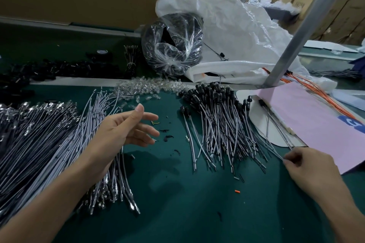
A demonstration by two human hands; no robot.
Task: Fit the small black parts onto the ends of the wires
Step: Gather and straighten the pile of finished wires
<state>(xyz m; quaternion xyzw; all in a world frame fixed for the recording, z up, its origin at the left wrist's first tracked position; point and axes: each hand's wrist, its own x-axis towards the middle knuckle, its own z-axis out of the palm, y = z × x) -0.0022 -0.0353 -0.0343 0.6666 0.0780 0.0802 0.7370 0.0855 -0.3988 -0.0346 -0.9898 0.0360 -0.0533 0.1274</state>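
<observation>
Our right hand (pixel 308 165) pinches a thin wire (pixel 274 151) by the tabletop's (pixel 177 193) right edge; our left hand (pixel 126 130) hovers, fingers (pixel 146 117) spread, empty. Light, floppy wire, we judge: hold it near the tip.

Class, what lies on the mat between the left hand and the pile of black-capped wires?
In the head view, between left hand and black-capped wires: bare green mat with a few black scraps and one yellowish snippet.
</observation>
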